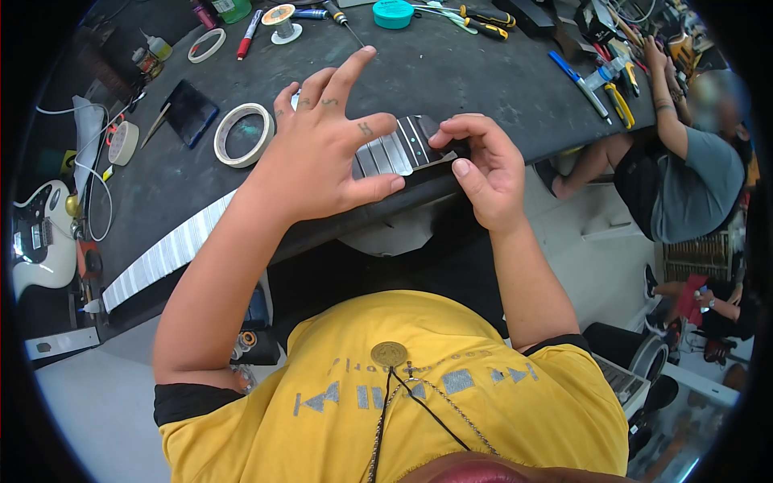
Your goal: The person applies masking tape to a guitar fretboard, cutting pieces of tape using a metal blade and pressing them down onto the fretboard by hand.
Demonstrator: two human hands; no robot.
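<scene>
A long guitar neck (173,241) lies along the bench edge, its fretboard covered with pale tape between the frets over most of its length. Near its right end a dark, uncovered part of the fretboard (415,138) shows small dots. My left hand (310,161) hovers over the taped part with its fingers spread. At the uncovered end is my right hand (487,165), thumb and fingers curled around the edge with a gap between them; a small bit of something pale lies by the thumb.
On the dark bench (322,68) a tape roll (244,134), a dark tray (192,113), a solder spool (280,22) and a teal container (393,14) lie beyond my hands. Pliers (618,105) are at the right. A white guitar body (47,237) is far left. Another person (692,177) sits at right.
</scene>
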